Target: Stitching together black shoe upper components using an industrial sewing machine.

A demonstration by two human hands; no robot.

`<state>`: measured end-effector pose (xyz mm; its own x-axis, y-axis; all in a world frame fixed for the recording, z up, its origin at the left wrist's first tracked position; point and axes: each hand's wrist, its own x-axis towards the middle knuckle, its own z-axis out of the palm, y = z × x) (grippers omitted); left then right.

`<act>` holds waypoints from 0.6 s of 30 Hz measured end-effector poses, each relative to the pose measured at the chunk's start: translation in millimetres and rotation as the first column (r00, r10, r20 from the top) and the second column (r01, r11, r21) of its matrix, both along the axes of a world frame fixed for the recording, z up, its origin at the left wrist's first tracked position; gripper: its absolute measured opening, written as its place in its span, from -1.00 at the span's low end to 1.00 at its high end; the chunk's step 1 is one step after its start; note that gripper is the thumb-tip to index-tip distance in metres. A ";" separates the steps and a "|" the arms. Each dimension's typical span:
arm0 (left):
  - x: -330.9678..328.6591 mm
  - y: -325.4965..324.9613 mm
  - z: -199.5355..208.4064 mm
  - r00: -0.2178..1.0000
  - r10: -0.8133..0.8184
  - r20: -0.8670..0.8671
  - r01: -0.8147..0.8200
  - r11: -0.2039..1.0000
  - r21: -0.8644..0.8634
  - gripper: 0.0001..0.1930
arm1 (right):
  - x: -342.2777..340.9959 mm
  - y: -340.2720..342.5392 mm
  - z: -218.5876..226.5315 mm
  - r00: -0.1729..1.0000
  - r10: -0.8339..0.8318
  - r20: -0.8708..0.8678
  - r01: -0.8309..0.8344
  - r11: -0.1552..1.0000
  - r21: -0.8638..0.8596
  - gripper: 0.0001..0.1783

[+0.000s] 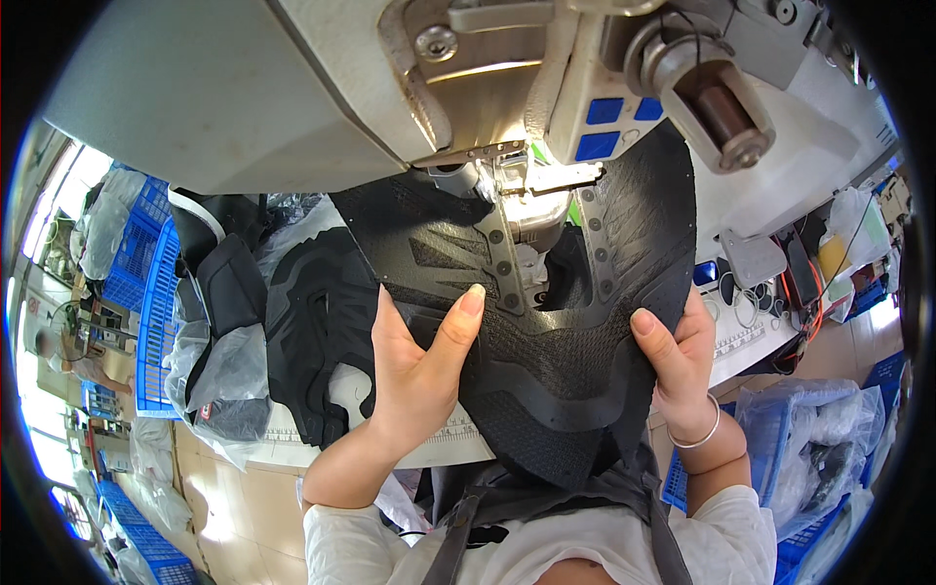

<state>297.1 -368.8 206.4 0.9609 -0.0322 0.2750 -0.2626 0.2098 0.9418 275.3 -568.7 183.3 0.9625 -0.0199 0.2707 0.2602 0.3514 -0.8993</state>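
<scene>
Both of my hands hold a black shoe upper (pixel 536 385) spread flat beneath the sewing machine (pixel 234 97). My left hand (pixel 419 361) is closed on its left edge, thumb on top and fingers hidden underneath. Gripping the opposite edge, my right hand (pixel 678 356) has its thumb on the surface; a bracelet circles that wrist. Two strips with eyelet holes run along the upper's central opening, and their far ends lie close to the lit needle area (pixel 531 185). The upper's near end bends down toward my lap.
More black upper pieces (pixel 317 302) are stacked left of the work, over a white table with a ruler scale (pixel 453 439). Blue crates (pixel 156 331) with plastic bags stand at left, another crate (pixel 780 458) at lower right. A brown thread spool (pixel 726 112) sits on the machine.
</scene>
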 end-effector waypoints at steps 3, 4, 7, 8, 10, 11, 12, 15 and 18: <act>0.6 -2.5 -0.3 1.000 0.003 0.025 -0.003 1.000 -0.002 -0.72 | 2.1 -0.6 -1.9 1.000 -0.005 -0.005 0.005 1.000 0.000 -0.64; 0.8 -1.7 0.1 1.000 0.004 0.024 -0.004 1.000 -0.001 -0.72 | 2.8 -0.4 -2.1 1.000 -0.009 -0.006 0.009 1.000 0.021 -0.64; 4.0 0.5 -0.6 0.999 0.006 0.040 -0.008 0.998 0.059 -0.72 | 4.4 0.3 -1.8 1.000 -0.009 -0.008 0.009 0.999 0.033 -0.65; 5.6 0.7 -1.1 0.998 0.029 0.055 -0.033 0.996 0.078 -0.73 | 5.0 0.7 -1.6 1.000 -0.007 -0.006 0.008 1.000 0.024 -0.66; 7.6 0.3 -0.3 0.996 0.049 0.070 -0.056 0.994 0.097 -0.74 | 6.7 2.2 -0.3 1.000 -0.017 -0.009 0.017 0.999 0.027 -0.66; 8.1 -0.2 0.1 0.997 0.038 0.061 -0.043 0.996 0.079 -0.74 | 7.5 2.5 0.4 1.000 -0.025 -0.011 0.026 0.999 0.031 -0.66; 8.9 -0.5 0.1 0.998 0.030 0.052 -0.033 0.998 0.061 -0.74 | 9.1 2.5 0.6 1.000 -0.025 -0.012 0.025 0.999 0.031 -0.66; 10.8 -1.9 3.2 0.999 0.009 0.049 -0.011 0.999 0.043 -0.74 | 13.0 2.4 2.5 0.999 -0.006 -0.036 0.008 0.998 0.056 -0.67; 15.9 -1.0 2.5 0.995 0.029 0.098 -0.037 0.996 0.085 -0.74 | 16.1 3.9 5.9 0.999 -0.008 -0.053 0.013 0.995 0.096 -0.68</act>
